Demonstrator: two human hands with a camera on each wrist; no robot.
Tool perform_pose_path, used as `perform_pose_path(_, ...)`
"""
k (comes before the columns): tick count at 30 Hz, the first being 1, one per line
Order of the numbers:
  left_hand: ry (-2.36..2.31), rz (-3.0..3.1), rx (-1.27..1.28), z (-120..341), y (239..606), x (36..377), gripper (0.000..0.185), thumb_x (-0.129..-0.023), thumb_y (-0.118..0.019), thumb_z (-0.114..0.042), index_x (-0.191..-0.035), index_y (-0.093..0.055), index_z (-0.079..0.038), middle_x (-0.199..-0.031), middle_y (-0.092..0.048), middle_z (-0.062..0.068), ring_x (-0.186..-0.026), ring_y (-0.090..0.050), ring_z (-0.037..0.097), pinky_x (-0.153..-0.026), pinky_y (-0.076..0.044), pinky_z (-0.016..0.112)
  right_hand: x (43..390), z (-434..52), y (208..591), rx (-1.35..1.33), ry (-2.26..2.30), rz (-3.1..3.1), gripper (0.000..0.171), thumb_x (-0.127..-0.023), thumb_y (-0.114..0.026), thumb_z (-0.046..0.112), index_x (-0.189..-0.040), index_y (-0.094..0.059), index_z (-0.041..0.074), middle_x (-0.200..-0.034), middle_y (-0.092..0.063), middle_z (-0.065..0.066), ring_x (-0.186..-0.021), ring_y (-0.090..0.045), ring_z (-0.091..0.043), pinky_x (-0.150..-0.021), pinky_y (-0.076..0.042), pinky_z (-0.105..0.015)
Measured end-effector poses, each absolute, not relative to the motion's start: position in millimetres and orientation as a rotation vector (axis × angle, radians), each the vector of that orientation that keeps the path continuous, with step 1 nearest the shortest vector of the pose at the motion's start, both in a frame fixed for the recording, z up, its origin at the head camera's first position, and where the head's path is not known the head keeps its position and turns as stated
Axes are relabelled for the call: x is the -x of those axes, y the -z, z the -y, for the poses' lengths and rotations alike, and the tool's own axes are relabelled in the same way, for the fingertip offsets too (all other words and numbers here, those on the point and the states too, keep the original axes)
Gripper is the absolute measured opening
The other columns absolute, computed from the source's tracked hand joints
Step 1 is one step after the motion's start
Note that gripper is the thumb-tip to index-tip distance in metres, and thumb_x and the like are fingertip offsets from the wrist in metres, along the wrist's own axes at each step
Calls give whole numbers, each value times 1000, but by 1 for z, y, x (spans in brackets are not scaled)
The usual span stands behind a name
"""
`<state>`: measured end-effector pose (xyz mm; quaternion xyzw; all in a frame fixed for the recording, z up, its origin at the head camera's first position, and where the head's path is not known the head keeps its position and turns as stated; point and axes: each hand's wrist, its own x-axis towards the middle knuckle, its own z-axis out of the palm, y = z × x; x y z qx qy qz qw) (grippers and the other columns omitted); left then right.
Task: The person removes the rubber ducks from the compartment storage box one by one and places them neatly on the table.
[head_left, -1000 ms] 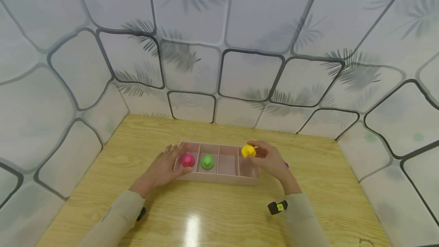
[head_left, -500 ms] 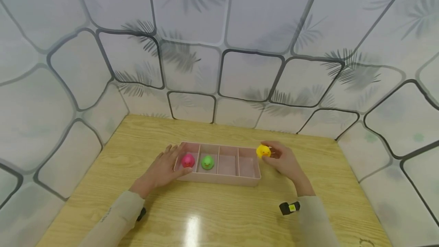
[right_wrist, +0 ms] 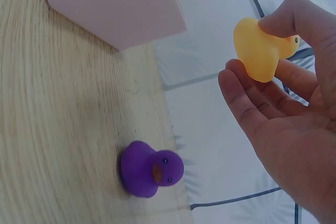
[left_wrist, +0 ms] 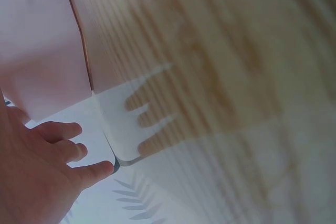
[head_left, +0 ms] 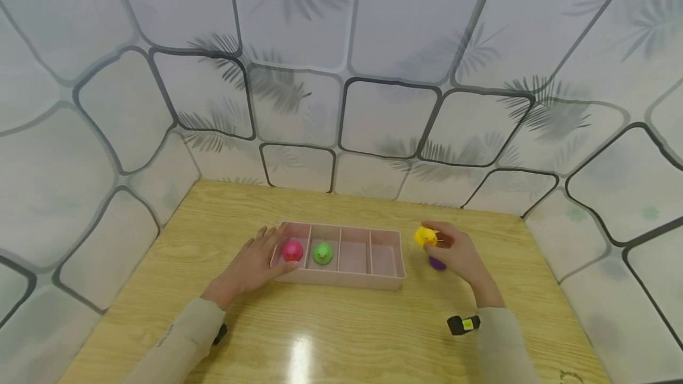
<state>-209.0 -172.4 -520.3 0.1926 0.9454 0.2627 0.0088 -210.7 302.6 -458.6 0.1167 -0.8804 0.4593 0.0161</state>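
A yellow rubber duck (head_left: 425,236) is pinched between the thumb and fingers of my right hand (head_left: 458,253), in the air right of a pink divided tray (head_left: 341,278). Below that hand a purple rubber duck (right_wrist: 142,170) stands on the table, mostly hidden in the head view. My left hand (head_left: 251,262) rests at the tray's left end with its fingers spread and its thumb across the front rim. A pink rubber duck (head_left: 292,250) sits in the leftmost compartment, and a green rubber duck (head_left: 322,253) in the one beside it. The two right compartments hold nothing.
The tray stands on a wood-grain table (head_left: 240,342). Patterned white panels (head_left: 299,105) rise behind the table and along both sides.
My right hand has moved right with the yellow duck, from over the tray's rightmost compartment to beyond its right end. The purple duck shows more now. My left hand has stayed put.
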Motion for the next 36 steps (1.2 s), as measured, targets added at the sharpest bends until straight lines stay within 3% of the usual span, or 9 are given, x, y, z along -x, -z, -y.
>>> perform_pose_path(8,-813,-2951,-605,172,519,209,100,-96,-61,-69,-170,-21,-15,-169,-36,21,-157,-24,54,-120,-26,77,206,-323,465,-251,-1424,2752,52,-97,-74,11,-147,-60,4,-145,-63,-21,-106,-61,6,-92,-51,-11)
perform_pose_path(16,-810,-2949,-602,172,520,209,99,-96,-61,-69,-170,-21,-15,-169,-36,22,-157,-24,54,-120,-25,77,199,-340,467,-145,-1460,2759,57,-99,-75,17,-151,-56,4,-148,-60,-24,-106,-59,12,-89,-53,-11)
perform_pose_path(29,-818,-2941,-602,173,521,209,99,-97,-59,-69,-170,-19,-16,-170,-35,22,-158,-22,54,-121,-24,77,193,-368,482,-80,-1328,2802,54,-102,-71,22,-150,-57,4,-152,-57,-23,-105,-54,11,-88,-51,-12)
perform_pose_path(36,-821,-2933,-592,173,519,208,100,-96,-59,-71,-171,-19,-17,-171,-33,20,-159,-21,53,-122,-23,77,188,-381,490,-7,-1265,2858,55,-103,-70,26,-152,-56,5,-150,-58,-25,-108,-58,-4,-84,-54,-17)
